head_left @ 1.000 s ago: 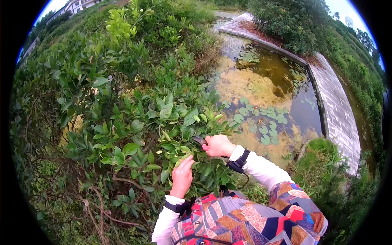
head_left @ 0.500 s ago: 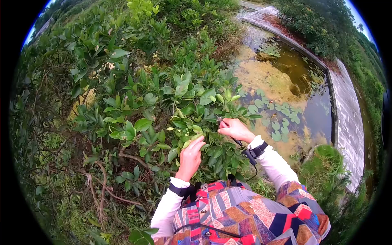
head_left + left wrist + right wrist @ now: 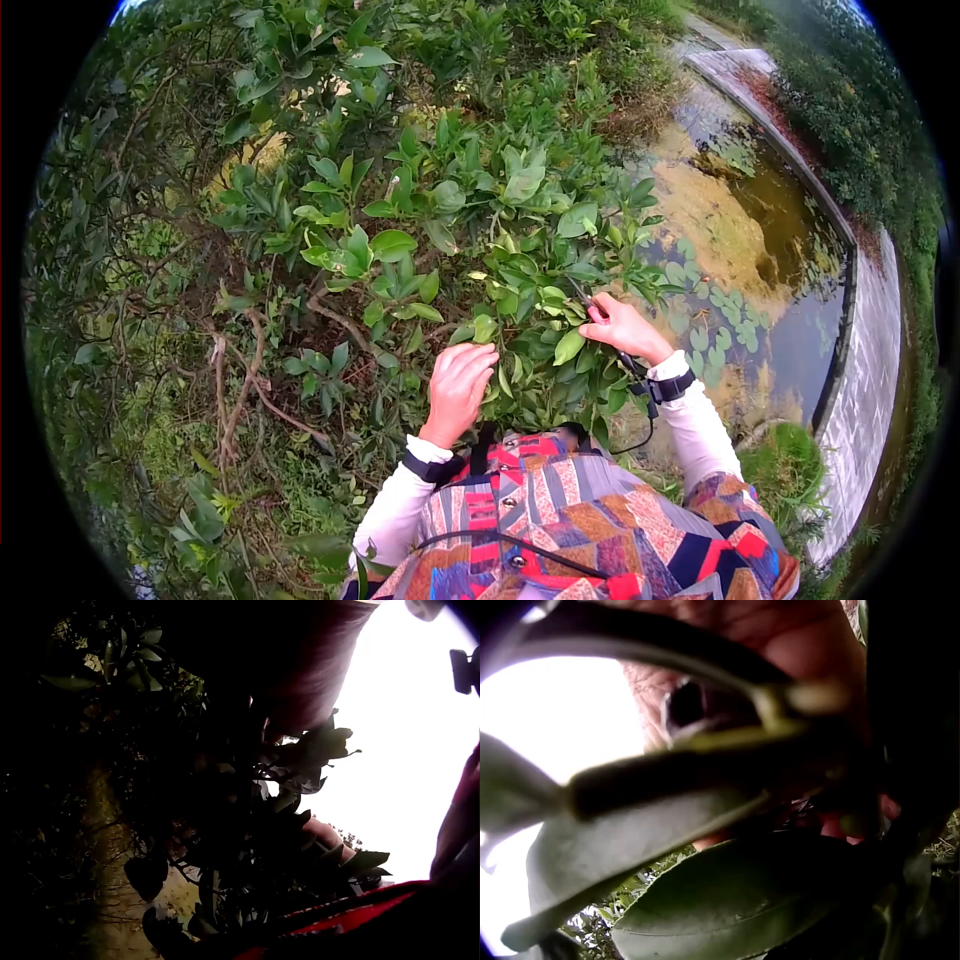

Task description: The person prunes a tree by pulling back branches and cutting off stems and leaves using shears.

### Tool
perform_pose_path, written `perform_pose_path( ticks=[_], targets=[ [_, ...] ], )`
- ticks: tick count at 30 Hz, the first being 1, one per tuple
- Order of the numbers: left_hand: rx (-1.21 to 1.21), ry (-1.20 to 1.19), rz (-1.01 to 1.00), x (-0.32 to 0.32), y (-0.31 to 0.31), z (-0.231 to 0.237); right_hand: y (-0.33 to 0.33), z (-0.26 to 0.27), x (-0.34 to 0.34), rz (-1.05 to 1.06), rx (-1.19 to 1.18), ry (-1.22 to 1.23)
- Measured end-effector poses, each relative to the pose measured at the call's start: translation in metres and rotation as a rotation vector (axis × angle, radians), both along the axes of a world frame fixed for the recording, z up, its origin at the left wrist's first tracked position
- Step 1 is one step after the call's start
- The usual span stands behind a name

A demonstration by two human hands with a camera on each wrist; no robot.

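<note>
My right hand (image 3: 628, 330) grips a pair of pruning shears (image 3: 582, 294), whose dark blades reach up left into the shrub's leaves. A bright green leaf (image 3: 568, 347) lies just left of that hand's fingers. Close to the right wrist camera, a twig (image 3: 667, 776) with broad leaves (image 3: 727, 900) crosses in front of the palm. My left hand (image 3: 458, 390) is lower left, back up, its fingers loosely extended together beside a pale leaf (image 3: 485, 328). Its thumb is hidden. In the dark left wrist view, leaves (image 3: 322, 742) stand below that hand.
Dense shrub foliage and bare woody branches (image 3: 345, 320) spread ahead and to the left. On the right is a pond (image 3: 790, 340) with lily pads (image 3: 725, 320), bordered by a pale paved path (image 3: 870, 370). A black cable (image 3: 640, 440) hangs from the right wrist.
The head view has shifted, so shrub and pond appear farther right. The right hand with the shears has moved right. The left hand sits farther from it, nearer other leaves.
</note>
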State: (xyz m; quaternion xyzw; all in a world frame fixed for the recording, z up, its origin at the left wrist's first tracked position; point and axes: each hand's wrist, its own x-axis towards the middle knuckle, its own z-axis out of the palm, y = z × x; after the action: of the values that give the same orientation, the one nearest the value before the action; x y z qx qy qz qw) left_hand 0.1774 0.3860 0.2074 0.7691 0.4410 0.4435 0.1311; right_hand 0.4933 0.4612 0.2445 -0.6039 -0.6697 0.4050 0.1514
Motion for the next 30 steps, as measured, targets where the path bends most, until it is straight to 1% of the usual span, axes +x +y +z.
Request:
perform_pose_path(
  ticks=[2,3,4,6,7,8,10,12,14,16,17,18,20,22,24,26,28,29,30],
  targets=[
    [-0.016,-0.014,0.076,-0.009,-0.014,-0.010,0.003,-0.005,0.000,-0.021,-0.046,0.003],
    [-0.055,-0.026,0.126,-0.015,-0.022,-0.018,0.004,-0.011,-0.001,-0.025,-0.033,-0.025],
    [-0.095,-0.037,0.184,-0.020,-0.032,-0.026,0.005,-0.013,-0.003,0.014,-0.041,-0.022],
    [-0.121,-0.046,0.273,-0.032,-0.051,-0.037,0.007,-0.014,-0.011,0.026,-0.033,-0.013],
    [-0.187,-0.090,0.318,-0.035,-0.062,-0.042,0.006,-0.017,-0.015,0.025,-0.008,0.032],
    [-0.248,-0.137,0.361,-0.037,-0.073,-0.048,0.007,-0.017,-0.016,0.063,-0.012,0.031],
    [-0.246,-0.138,0.444,-0.044,-0.093,-0.058,0.008,-0.012,-0.022,0.084,0.010,0.007],
    [-0.404,-0.153,0.511,-0.052,-0.116,-0.067,0.007,-0.006,-0.031,0.122,-0.022,-0.002],
    [-0.429,-0.168,0.580,-0.058,-0.133,-0.082,0.006,-0.006,-0.033,0.122,0.023,-0.013],
    [-0.489,-0.180,0.608,-0.063,-0.152,-0.100,0.005,-0.009,-0.032,0.140,0.041,-0.032],
    [-0.554,-0.246,0.614,-0.065,-0.159,-0.102,0.002,-0.006,-0.035,0.144,0.065,-0.036],
    [-0.555,-0.253,0.651,-0.067,-0.166,-0.106,0.000,-0.006,-0.038,0.147,0.092,-0.038],
    [-0.589,-0.221,0.621,-0.074,-0.176,-0.117,0.003,-0.016,-0.038,0.148,0.102,-0.022],
    [-0.612,-0.249,0.648,-0.080,-0.191,-0.124,0.003,-0.019,-0.040,0.128,0.134,-0.035],
    [-0.630,-0.277,0.653,-0.089,-0.212,-0.128,-0.007,-0.015,-0.049,0.089,0.135,0.015],
    [-0.616,-0.272,0.711,-0.096,-0.227,-0.133,0.004,-0.032,-0.043,0.085,0.208,-0.047],
    [-0.646,-0.332,0.748,-0.104,-0.263,-0.135,0.002,-0.027,-0.048,0.101,0.227,-0.092],
    [-0.617,-0.322,0.779,-0.109,-0.283,-0.139,-0.007,-0.014,-0.059,0.103,0.265,-0.196],
    [-0.625,-0.327,0.810,-0.112,-0.305,-0.141,0.002,-0.030,-0.050,0.108,0.280,-0.262]
  ],
)
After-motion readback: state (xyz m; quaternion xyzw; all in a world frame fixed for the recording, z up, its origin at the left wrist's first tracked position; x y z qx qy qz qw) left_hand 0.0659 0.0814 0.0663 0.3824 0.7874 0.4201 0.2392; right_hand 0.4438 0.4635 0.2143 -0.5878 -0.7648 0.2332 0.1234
